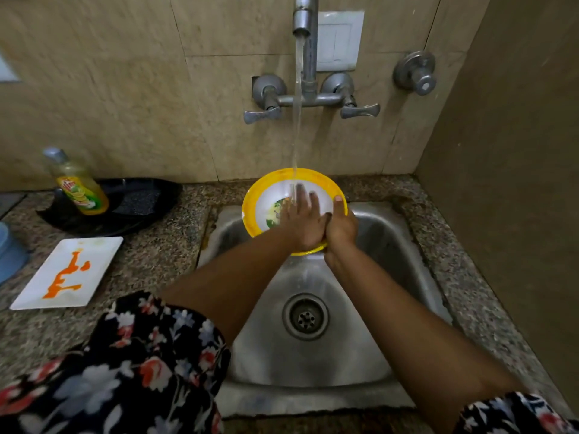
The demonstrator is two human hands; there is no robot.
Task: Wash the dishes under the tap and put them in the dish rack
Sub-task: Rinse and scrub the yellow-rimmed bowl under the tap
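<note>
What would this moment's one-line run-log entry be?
step: rinsing | yellow-rimmed plate under tap water | left hand rubbing face | right hand gripping rim

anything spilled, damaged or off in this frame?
One thing: the white rectangular plate on the counter left of the sink has orange sauce smeared across it, unwashed. The yellow-rimmed plate under the running water looks intact, as does everything else.

Bowl point(326, 180) over sink point(369, 308) under tap point(302, 23), plate point(67, 272) and bottle point(78, 186) on counter point(156, 255) left
</note>
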